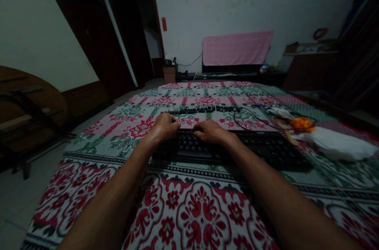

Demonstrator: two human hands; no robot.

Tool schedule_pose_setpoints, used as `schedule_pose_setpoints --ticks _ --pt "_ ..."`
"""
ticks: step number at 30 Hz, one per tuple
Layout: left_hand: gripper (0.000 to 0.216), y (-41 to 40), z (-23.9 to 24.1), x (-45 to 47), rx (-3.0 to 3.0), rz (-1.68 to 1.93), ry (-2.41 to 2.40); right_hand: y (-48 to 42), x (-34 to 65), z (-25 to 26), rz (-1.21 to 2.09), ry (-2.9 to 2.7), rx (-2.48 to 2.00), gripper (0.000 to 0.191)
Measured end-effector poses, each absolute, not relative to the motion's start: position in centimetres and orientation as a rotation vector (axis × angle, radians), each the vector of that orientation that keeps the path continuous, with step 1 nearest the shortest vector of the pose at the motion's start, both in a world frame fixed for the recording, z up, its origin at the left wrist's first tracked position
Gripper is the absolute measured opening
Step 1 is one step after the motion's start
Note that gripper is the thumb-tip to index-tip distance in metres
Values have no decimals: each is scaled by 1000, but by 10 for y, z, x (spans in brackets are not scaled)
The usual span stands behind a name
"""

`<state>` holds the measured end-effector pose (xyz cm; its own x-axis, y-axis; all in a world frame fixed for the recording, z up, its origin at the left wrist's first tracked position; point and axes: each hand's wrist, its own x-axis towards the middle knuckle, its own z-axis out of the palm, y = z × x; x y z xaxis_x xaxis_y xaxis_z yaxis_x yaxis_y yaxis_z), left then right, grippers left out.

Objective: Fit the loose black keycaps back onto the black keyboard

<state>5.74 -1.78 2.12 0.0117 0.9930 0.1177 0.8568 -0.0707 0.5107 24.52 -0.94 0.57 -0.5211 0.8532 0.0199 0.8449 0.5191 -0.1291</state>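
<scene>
A black computer keyboard [266,151] lies flat on the table, its long side toward me. Round pale-looking key spots show in its left and middle part, while its right part looks dark. My left hand [166,125] is over the keyboard's upper left edge, fingers curled and closed; whatever they hold is hidden. Just right of it, my right hand [211,131] rests at the upper edge with thumb and fingers drawn together, and what lies between them cannot be made out. Beyond both hands, several small black keycaps [209,109] stretch in an uneven row across the cloth.
A patterned red, green and white tablecloth [204,210] covers the table. To the right are a black cable [251,114], an orange bundle [301,124] and a white plastic bag [340,143]. A pink cloth [237,49] hangs by the far wall. A folded round tabletop [29,96] stands left.
</scene>
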Motion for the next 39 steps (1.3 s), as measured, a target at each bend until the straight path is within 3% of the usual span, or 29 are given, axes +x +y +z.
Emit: schedule_pose_setpoints --ticks 6,19,26,39 --pt "15 -37 44 70 2189 719 2014 -12 245 7 185 -2653 -1493 32" --pt "7 -22 44 34 1457 888 1760 -9 245 3 201 -2621 -1495 32" --pt "9 -17 38 14 1333 1025 1719 -20 215 11 42 -2576 -1243 28" --pt "14 -15 38 6 1328 1045 1742 -13 167 18 281 -2777 -1360 23"
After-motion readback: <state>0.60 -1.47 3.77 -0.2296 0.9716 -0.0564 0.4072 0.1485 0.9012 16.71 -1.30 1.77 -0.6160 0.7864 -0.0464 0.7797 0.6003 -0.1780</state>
